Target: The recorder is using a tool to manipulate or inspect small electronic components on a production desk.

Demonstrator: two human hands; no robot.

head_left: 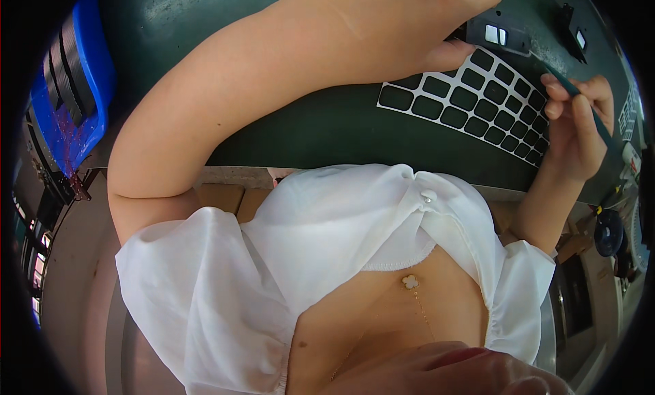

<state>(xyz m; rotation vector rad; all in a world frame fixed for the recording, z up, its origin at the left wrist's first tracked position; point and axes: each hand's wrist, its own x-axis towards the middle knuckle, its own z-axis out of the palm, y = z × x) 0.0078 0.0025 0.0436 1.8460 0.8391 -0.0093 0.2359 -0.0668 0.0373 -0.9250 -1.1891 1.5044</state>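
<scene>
Pinching a slim teal tool (563, 81), the right hand (576, 132) has its tip by a flat black plastic part (508, 38), just beside the left hand (426, 26) (can't tell if that one's gripping it).

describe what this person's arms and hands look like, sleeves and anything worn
Both sleeves are white, loose and puffy, stopping short of the forearms, which are bare with no watch showing. Neither the left hand nor the right hand wears a glove.
</scene>
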